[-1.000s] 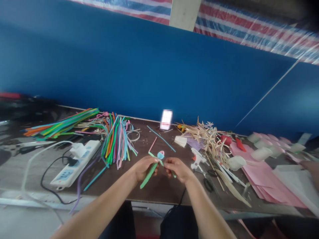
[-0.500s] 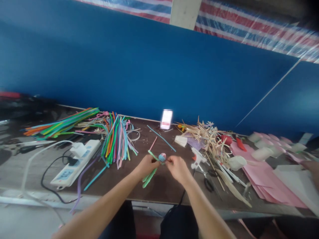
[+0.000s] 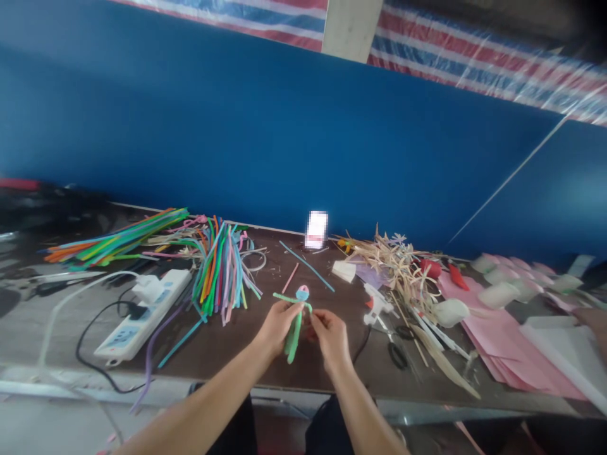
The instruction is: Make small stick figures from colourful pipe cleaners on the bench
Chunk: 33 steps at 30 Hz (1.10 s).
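Observation:
Between my two hands stands a small pipe-cleaner figure (image 3: 294, 316) with a green body, green arms and a light blue and pink head. My left hand (image 3: 276, 325) pinches its body on the left side. On the right side, my right hand (image 3: 328, 335) has its fingertips closed on the figure. The figure is held upright just above the dark brown table (image 3: 227, 344), near its front edge.
A pile of coloured pipe cleaners (image 3: 220, 262) lies left of my hands, beside a white power strip (image 3: 140, 313) with cords. To the right lie a glue gun (image 3: 377, 303), scissors (image 3: 396, 347), dried straw (image 3: 393, 262) and pink paper sheets (image 3: 493, 335). Another person's hand (image 3: 595, 322) shows at the far right.
The figure has turned from slanted to upright, with its green arms spread out. Both hands have shifted a little toward me along the table's front edge.

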Available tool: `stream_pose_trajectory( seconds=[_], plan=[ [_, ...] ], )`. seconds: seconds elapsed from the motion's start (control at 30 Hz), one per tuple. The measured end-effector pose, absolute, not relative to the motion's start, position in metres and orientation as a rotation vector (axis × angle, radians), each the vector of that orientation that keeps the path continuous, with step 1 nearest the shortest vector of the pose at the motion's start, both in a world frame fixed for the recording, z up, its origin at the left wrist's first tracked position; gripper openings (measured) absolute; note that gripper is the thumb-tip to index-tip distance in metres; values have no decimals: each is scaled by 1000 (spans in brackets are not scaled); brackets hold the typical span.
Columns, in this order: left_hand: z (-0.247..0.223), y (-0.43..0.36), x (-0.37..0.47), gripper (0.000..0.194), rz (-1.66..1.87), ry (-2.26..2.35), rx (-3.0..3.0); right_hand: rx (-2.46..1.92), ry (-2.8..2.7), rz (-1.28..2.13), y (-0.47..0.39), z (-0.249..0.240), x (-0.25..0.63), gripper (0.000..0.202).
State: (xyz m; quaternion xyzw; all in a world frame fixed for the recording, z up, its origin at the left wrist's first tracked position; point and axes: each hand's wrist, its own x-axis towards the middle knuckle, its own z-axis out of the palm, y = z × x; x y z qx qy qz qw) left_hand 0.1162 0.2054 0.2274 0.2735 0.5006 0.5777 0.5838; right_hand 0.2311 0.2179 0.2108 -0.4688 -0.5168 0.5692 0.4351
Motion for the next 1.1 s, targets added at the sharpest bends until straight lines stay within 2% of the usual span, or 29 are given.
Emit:
stream_pose_trajectory(
  seconds=[0.17,0.37,0.7,0.83,1.0,1.1],
  plan=[
    [234,205,110,21,1200,1037,522,-1075,-1339,1568,227,213,237,25],
    [234,207,100,20,1067,1064,553,-1065,-1532,1490,238,221,247,10],
    [233,211,99,17,1011,1132,681,-1033,-1756,1245,242,227,250,4],
    [233,213,97,17,975,1161,719,-1026,-1886,1001,243,232,253,7],
    [232,211,94,16,901,1174,800,-1075,-2132,1346,249,239,260,18],
    [230,212,93,15,923,1217,892,-1136,-2170,1257,249,244,261,18]
  ],
)
